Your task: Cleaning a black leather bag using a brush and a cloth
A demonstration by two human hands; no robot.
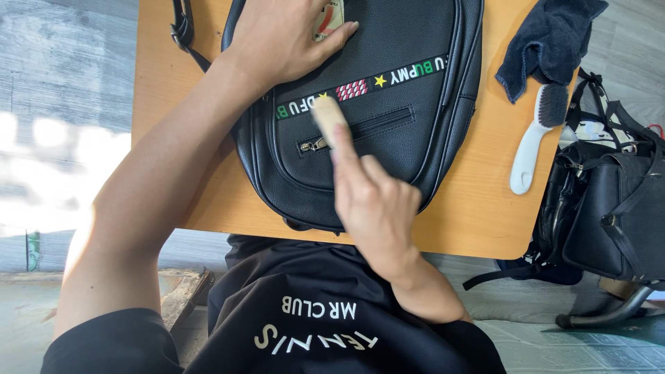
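Nearest me, my right hand (374, 201) has its fingers (346, 156) closed on a pale brush handle (330, 116), pressed against the black leather bag (388, 131). My left hand (284, 34) lies flat and open on the bag's top. Bag fills the orange wooden counter (478, 201); a white brush (533, 138) and dark cloth (547, 41) sit right. Grey floor (69, 69) lies sunlit.

— How is the scene lit?
— Bright daylight is cast from the left; the floor (41, 159) at centre left is blown out, and glare is seen on the left forearm.
— Any blur?
— The right hand (377, 208) is slightly motion-blurred.
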